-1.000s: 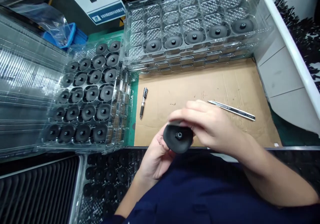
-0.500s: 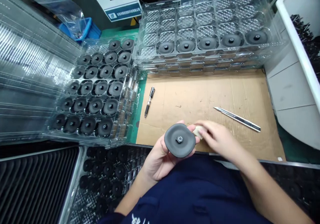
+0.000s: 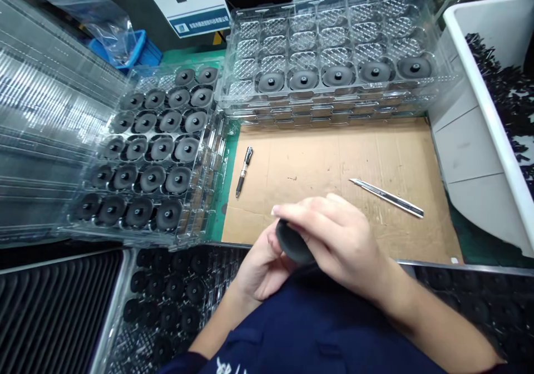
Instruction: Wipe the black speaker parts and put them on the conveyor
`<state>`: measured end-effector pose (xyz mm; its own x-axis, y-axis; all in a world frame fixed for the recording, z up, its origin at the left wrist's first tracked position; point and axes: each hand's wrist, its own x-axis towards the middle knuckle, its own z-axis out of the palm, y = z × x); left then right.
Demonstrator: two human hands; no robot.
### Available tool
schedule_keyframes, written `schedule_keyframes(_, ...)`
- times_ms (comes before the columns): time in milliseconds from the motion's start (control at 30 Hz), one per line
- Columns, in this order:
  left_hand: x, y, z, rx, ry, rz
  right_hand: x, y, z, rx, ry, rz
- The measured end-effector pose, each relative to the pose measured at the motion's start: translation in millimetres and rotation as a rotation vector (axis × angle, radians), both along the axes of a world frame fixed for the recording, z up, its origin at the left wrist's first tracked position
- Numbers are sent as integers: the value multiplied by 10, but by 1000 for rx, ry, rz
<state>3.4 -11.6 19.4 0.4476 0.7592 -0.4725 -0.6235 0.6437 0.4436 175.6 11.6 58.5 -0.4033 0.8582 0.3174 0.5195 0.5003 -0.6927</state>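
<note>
Low in the middle of the head view, a dark grey rounded disc (image 3: 293,244) is tilted between both hands. My left hand (image 3: 261,265) is closed on its left edge and underside. Over the disc's upper right side lies my right hand (image 3: 337,235), its fingers bent round the disc and covering the hub. The small pale piece is hidden from view. Below the hands is the dark blue clothing, and beyond them lies a brown cardboard sheet (image 3: 300,157).
A pen (image 3: 244,172) and a slim cutter (image 3: 387,197) lie on the cardboard. Clear trays with grey discs stand at left (image 3: 200,173) and at the back (image 3: 334,90). A white bin (image 3: 486,90) of black parts stands at right. Racks of dark parts (image 3: 167,290) sit below the table edge.
My right hand has moved left over the disc, covering its hub. The disc has tilted, and the pale piece has gone out of sight. The view has shifted slightly.
</note>
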Motion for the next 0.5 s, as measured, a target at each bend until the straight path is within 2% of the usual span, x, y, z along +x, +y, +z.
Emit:
schedule_keyframes(67,-2,-5,-26,-4,36,12,-78,32,-12,-84,-139,1)
schedule_keyframes(133,-5,-14,-46,-2,85,44,-127,75,-44,-81,-224,-7)
schedule_keyframes(233,-10,-12,-38,4,166,96,-151,115,-84,89,-110,5)
schedule_keyframes(267,-15,-5,-22,18,189,90,-133,109,-88,96,-76,-10)
schedule_keyframes(400,-36,19,69,102,210,21,48,-18,-2,-86,-186,-91)
schedule_keyframes(500,-22,2,88,72,231,34,101,-108,98,-22,-130,-131)
